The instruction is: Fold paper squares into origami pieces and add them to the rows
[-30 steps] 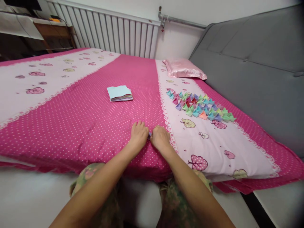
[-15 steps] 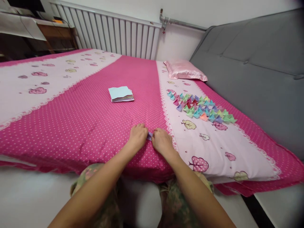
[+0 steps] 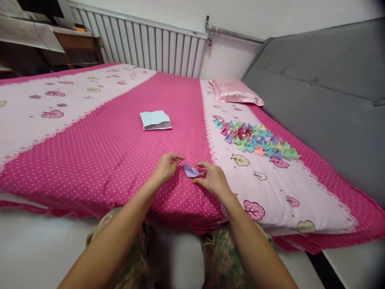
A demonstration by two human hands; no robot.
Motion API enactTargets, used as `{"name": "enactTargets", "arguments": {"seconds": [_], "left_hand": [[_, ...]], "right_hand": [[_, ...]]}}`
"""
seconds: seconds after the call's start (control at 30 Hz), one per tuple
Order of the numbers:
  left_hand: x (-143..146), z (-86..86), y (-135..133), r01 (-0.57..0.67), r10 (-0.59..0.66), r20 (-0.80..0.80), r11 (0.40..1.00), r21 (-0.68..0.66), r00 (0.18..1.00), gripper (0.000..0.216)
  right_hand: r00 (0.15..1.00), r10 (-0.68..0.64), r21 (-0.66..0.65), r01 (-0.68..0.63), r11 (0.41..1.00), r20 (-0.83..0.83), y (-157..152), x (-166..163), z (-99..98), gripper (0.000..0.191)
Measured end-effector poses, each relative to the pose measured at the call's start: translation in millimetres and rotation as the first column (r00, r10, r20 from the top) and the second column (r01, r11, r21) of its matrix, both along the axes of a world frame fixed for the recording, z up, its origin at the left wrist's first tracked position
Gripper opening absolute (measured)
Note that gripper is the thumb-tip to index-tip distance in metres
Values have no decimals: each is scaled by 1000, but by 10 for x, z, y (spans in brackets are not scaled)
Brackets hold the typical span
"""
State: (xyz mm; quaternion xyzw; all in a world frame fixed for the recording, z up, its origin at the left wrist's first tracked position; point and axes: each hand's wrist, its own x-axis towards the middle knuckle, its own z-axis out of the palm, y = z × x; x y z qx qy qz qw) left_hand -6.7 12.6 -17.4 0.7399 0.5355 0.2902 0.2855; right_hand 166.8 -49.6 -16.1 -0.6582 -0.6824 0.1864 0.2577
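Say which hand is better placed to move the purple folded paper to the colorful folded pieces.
Probably the right hand: its spread thumb and forefinger flank the right tip of the purple folded paper, and it's nearer the colorful folded pieces. The left hand is close too, but farther from those.

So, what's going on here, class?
A person's left hand is open, just off one end of a small purple folded-paper boat on a pink, white-dotted bedcover. The right hand, also open, is at the other end, contact hard to tell. Farther back lies a stack of square paper sheets, pale blue on top. To the right, multicoloured folded-paper boats sit clustered on the bedcover's pale, tree-printed strip.
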Motion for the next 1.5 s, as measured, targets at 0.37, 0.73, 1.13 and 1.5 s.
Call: {"name": "enactTargets", "arguments": {"seconds": [0.37,0.73,1.13,1.5], "left_hand": [[-85,-45,32,-142,139,-92,990,-22,986,28],[83,-19,-83,-7,50,90,907,-421,995,21],[77,-87,-18,-31,111,205,933,-359,972,20],[35,-276,62,-50,88,154,970,-237,984,22]], "right_hand": [[993,-1,-27,-2,1000,-121,22,119,-39,26],[880,115,-101,-181,978,-461,37,11,-91,20],[860,132,112,-88,990,-494,314,84,-143,29],[873,119,8,-131,991,-474,692,-92,-325,21]]}}
